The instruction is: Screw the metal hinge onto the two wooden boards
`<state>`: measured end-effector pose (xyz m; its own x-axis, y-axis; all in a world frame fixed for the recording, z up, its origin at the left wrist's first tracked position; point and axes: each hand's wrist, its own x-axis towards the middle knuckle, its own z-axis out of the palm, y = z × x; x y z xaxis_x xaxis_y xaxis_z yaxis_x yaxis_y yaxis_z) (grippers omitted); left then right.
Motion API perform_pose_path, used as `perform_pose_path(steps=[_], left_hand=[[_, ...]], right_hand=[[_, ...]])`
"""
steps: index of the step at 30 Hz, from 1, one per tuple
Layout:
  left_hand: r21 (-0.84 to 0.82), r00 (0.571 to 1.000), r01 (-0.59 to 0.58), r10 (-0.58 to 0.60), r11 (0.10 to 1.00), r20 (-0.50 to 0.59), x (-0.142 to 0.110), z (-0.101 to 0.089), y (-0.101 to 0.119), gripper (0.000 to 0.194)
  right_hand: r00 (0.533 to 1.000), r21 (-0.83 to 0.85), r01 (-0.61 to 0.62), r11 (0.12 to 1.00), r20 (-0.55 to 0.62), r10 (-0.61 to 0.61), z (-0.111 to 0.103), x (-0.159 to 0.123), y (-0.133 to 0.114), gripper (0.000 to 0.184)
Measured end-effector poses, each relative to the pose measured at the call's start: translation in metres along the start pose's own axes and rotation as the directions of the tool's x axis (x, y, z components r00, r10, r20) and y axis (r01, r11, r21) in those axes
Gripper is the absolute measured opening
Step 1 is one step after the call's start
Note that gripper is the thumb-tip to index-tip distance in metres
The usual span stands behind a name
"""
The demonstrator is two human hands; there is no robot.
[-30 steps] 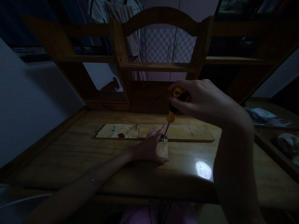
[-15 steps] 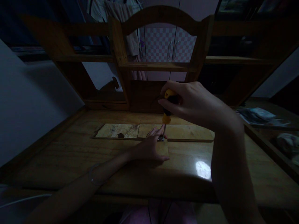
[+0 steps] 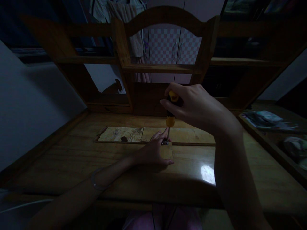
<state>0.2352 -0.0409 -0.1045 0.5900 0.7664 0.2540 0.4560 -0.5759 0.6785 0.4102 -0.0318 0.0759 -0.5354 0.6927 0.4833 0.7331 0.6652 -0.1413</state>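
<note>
My right hand (image 3: 192,107) is closed round the yellow and black handle of a screwdriver (image 3: 170,118), held nearly upright. Its shaft points down to a small metal fitting (image 3: 165,142) at the far edge of a small wooden block (image 3: 167,152). My left hand (image 3: 153,151) lies flat on the block with its fingers stretched out, the thumb along the block's near edge and the fingertips beside the screwdriver tip. Just behind the block a long flat wooden board (image 3: 134,134) lies on the wooden desk (image 3: 72,159).
A wooden shelf unit (image 3: 165,64) with an arched top stands at the back of the desk. A pale wall (image 3: 31,105) closes the left side. Papers and other dim items (image 3: 266,118) lie at the right. A light reflection (image 3: 208,174) shines on the desk.
My right hand and the screwdriver have shifted a little to the left and the handle has turned in my fingers. My left hand stays on the block.
</note>
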Motion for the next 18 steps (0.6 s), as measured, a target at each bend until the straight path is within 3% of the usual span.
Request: perform_pose_path(steps=[6, 13, 18], left_hand=[[-0.033, 0.999, 0.042, -0.042, 0.999, 0.009, -0.001, -0.003, 0.009, 0.092], [-0.033, 0.998, 0.048, -0.049, 0.998, -0.027, 0.000, 0.000, 0.009, 0.071], [-0.055, 0.999, 0.038, -0.040, 0.998, -0.034, -0.001, 0.004, 0.010, 0.069]], right_hand=[[0.993, 0.069, 0.051, 0.996, 0.102, -0.057, -0.008, -0.001, -0.003, 0.036], [0.999, -0.022, -0.031, 0.999, -0.018, 0.031, 0.006, 0.003, 0.002, 0.027], [0.999, 0.030, 0.010, 0.999, 0.038, -0.011, 0.008, 0.004, -0.002, 0.030]])
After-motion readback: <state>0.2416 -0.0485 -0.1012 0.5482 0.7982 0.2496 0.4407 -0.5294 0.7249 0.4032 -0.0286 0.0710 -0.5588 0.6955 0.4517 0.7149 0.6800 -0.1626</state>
